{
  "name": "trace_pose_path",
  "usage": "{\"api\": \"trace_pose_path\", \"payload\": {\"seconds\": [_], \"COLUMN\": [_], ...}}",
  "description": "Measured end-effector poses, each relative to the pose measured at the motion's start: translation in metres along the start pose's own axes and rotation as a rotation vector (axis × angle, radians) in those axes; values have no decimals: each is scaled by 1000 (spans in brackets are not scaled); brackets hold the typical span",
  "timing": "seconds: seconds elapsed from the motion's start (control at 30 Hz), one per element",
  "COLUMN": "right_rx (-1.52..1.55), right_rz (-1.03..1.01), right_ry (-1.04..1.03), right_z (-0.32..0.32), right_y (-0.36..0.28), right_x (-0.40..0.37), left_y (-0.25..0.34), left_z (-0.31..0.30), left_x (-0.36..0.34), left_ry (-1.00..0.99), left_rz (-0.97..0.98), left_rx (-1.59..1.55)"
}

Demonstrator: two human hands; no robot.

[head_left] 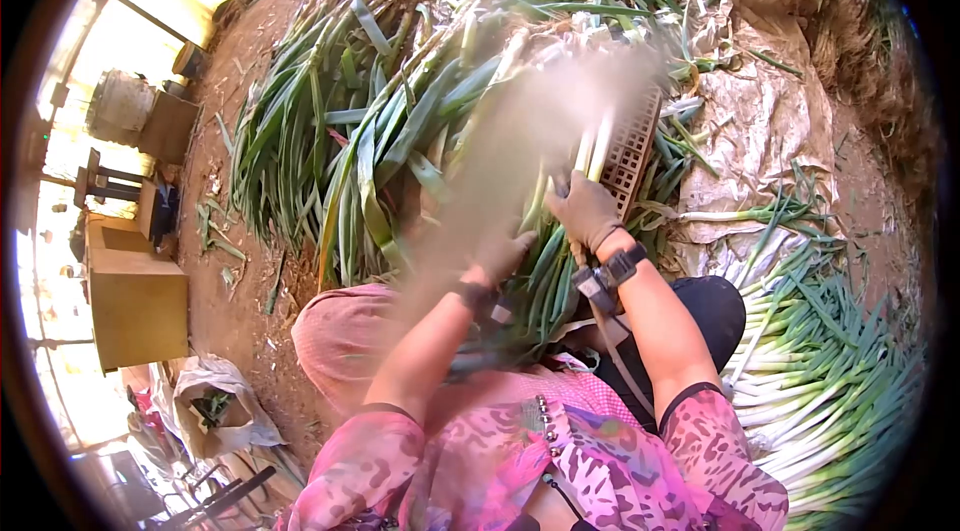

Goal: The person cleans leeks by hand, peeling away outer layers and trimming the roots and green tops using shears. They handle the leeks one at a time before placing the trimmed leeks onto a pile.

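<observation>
A blurred beige smear covers the centre of the head view. My right hand [585, 206], in a pale glove, is closed around the end of a thin hose [628, 366] that runs down along my forearm. Just beyond its fingers, white stalks of green onion [598, 146] lie beside a brown plastic crate [634, 146]. My left hand [498, 259] is lower and to the left, partly veiled by the smear. Its fingers are right at the green leaves [548, 281] over my lap; I cannot tell whether they grip them.
A large pile of untrimmed green onions [300, 121] lies ahead on the left. Cleaned onions with white stems [800, 381] are spread at my right, near a crumpled sheet [765, 111]. A cardboard box [138, 301] and an open sack [225, 401] stand at far left.
</observation>
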State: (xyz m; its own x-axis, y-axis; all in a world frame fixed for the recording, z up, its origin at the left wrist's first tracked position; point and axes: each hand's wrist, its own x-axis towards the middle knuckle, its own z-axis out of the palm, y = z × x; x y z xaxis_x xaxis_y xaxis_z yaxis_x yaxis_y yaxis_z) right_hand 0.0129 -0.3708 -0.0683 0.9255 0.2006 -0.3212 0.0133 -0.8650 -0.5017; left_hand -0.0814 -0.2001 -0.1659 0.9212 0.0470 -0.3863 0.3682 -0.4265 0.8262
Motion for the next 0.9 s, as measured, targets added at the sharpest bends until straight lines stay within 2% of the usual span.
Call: {"api": "trace_pose_path", "payload": {"seconds": [0.03,0.17,0.3,0.4,0.43,0.47,0.5,0.53,0.6,0.7,0.9], "right_rx": [-3,-106,-154,-231,-237,-216,-193,-170,-127,-78,192], "right_rz": [12,-105,-19,30,39,52,68,83,58,60,-5], "right_ry": [35,-53,-59,-67,-39,-34,-33,-33,-33,-79,-114], "right_z": [-4,-7,-12,-5,-1,-3,-2,-3,-2,8,12], "right_y": [-3,-2,6,19,26,25,25,24,16,14,17], "right_x": [3,-12,-3,3,7,8,6,3,-10,-31,-102], "left_y": [3,42,45,63,80,84,87,33,33,52,96], "left_z": [1,-5,10,-11,-27,-35,-50,-41,-53,-47,-62], "left_x": [-6,-34,-49,-46,-45,-39,-31,2,15,28,-9], "left_ry": [11,-35,-118,-149,-112,98,229,492,291,245,283], "left_rz": [-4,-66,12,48,22,103,135,166,34,-127,221], "left_rx": [-4,10,240,362,110,35,293,559,665,793,449]}}
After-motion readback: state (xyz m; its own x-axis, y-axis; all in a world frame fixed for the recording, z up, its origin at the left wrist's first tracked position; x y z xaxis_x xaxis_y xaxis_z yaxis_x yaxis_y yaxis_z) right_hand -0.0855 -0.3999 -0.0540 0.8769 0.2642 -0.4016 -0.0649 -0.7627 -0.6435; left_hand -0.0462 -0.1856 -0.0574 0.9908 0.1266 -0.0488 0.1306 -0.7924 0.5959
